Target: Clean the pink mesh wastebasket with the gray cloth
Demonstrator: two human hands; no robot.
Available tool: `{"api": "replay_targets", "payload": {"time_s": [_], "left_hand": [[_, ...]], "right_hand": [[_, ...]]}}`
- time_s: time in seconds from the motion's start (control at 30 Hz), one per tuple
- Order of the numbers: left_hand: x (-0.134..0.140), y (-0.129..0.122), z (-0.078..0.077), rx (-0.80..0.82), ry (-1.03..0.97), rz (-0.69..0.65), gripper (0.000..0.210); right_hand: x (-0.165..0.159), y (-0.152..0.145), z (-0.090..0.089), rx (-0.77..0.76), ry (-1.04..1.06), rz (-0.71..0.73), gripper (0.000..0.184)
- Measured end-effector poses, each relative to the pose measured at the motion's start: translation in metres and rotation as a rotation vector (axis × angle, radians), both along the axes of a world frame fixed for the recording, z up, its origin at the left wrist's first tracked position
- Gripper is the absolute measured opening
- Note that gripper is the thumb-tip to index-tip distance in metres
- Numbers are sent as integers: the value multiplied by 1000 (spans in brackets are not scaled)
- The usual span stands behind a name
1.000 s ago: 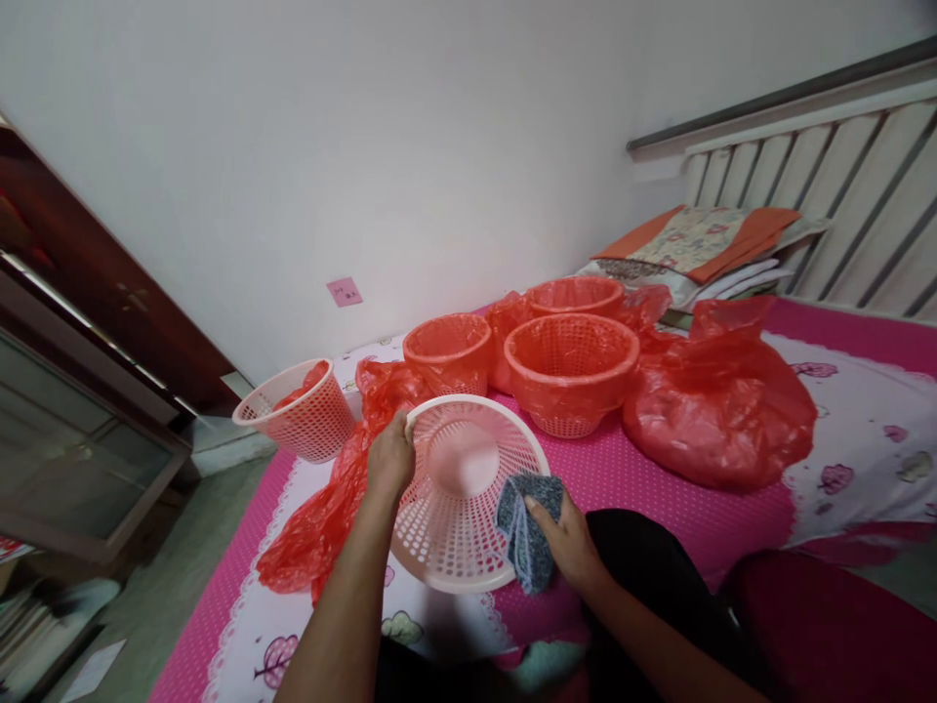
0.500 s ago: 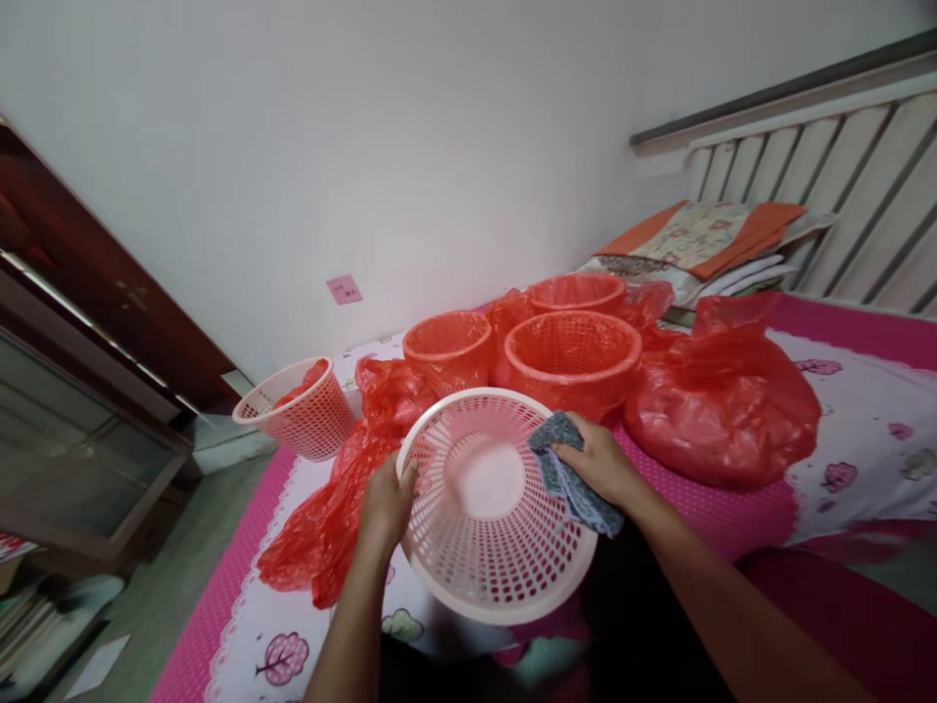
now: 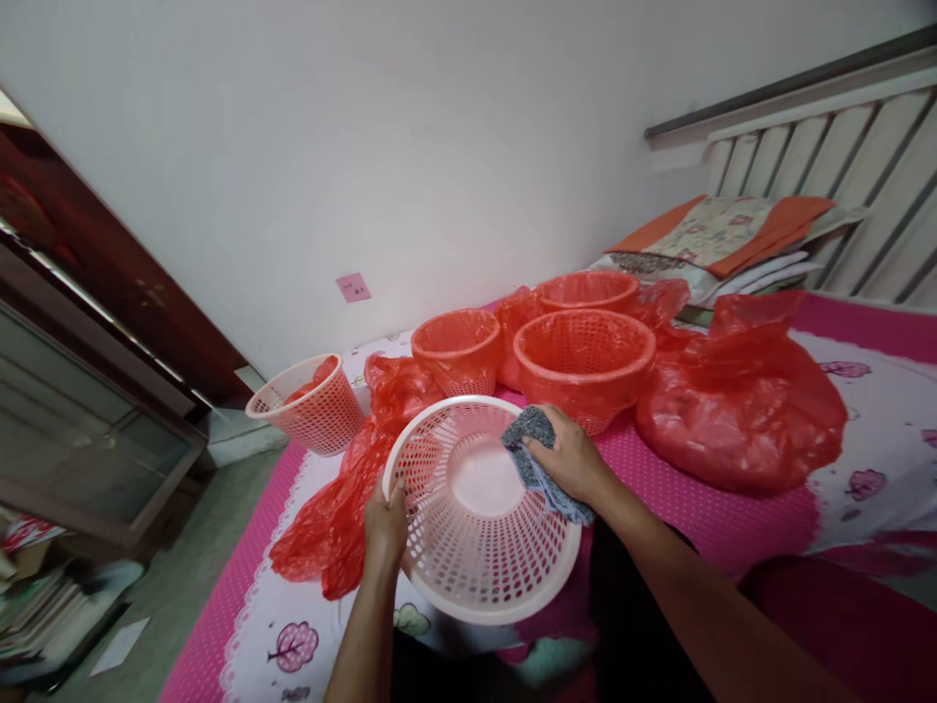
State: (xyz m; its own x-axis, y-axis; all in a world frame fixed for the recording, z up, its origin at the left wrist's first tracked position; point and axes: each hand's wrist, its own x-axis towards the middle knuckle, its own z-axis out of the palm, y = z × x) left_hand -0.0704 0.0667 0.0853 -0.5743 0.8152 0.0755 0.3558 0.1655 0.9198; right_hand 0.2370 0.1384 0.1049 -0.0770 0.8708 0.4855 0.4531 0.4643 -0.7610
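A pale pink plastic basket (image 3: 486, 586) with holes through its wall is tilted so that its inside faces me. My left hand (image 3: 386, 522) grips its rim at the left, thumb over the edge. On the right side, my right hand (image 3: 571, 454) is closed round a folded grey-blue cloth (image 3: 528, 439), which lies over the rim and reaches the inner wall. Just beyond the basket stand baskets wrapped in red plastic bags, the nearest red-wrapped basket (image 3: 584, 366) close to my right hand. Crumpled red plastic bags (image 3: 344, 527) lie left of my left hand.
Another pink basket (image 3: 311, 405) with red plastic inside leans at the bed's left edge. A bulging red bag (image 3: 739, 410) sits at the right on the pink and white bedspread (image 3: 253, 625). Folded bedding (image 3: 732, 239) is stacked by the radiator (image 3: 820, 156). A white wall stands behind.
The basket and both hands have shifted slightly left relative to the red-wrapped baskets. The right hand and cloth moved left along with the rim. The camera view has turned a little.
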Motion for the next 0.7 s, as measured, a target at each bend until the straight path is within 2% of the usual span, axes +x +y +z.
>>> {"api": "replay_targets", "payload": {"time_s": [0.17,0.37,0.53,0.7], "left_hand": [[4,1,-7,37,-75,-16,35],[4,-1,-11,48,-51,7,36],[5,-2,-6,4,0,38,38],[7,-4,2,-12,87,63,35]], "right_hand": [[7,-16,-7,-45,7,-57,30],[9,-31,-19,-127,66,-110,28],[8,-38,-28,-184,123,-144,28],[8,-44,-38,-206,182,-150,38]]}}
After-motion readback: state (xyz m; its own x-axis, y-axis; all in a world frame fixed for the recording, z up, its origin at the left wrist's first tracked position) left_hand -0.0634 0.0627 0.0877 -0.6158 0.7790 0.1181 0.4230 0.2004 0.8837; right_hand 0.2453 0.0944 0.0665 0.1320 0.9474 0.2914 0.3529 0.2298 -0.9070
